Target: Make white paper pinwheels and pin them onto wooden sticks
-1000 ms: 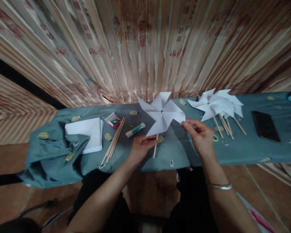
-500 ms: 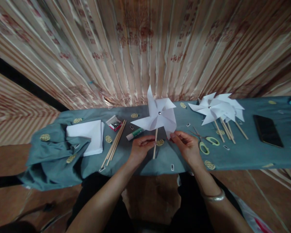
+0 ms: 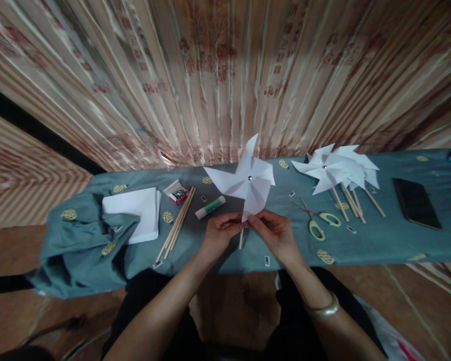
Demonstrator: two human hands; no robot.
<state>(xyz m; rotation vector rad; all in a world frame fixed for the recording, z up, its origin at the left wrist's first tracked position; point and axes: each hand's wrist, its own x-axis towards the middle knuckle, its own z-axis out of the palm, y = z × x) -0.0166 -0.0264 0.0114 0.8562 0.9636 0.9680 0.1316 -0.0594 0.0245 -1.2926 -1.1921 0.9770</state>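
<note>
A white paper pinwheel (image 3: 250, 185) with a silver pin at its centre is held upright over the middle of the table. My left hand (image 3: 221, 233) is closed around its wooden stick (image 3: 241, 239), just below the paper. The lowest blade's tip is pinched by my right hand (image 3: 274, 231), its fingers close to the left ones in front of the stick. Part of the stick is hidden behind the blade and fingers. A green and white glue stick (image 3: 210, 207) lies just left of the pinwheel. Scissors (image 3: 317, 220) with light green handles rest to the right.
Several finished pinwheels (image 3: 332, 170) lie at the right, near a black phone (image 3: 416, 203). At the left are wooden sticks (image 3: 178, 223), an open box of pins (image 3: 178, 193) and a stack of white paper (image 3: 146, 218). A patterned curtain (image 3: 225, 75) hangs behind the cloth-covered table.
The pinwheel's blades have turned clockwise. My right hand has moved left with the blade tip, down to the stick beside my left hand.
</note>
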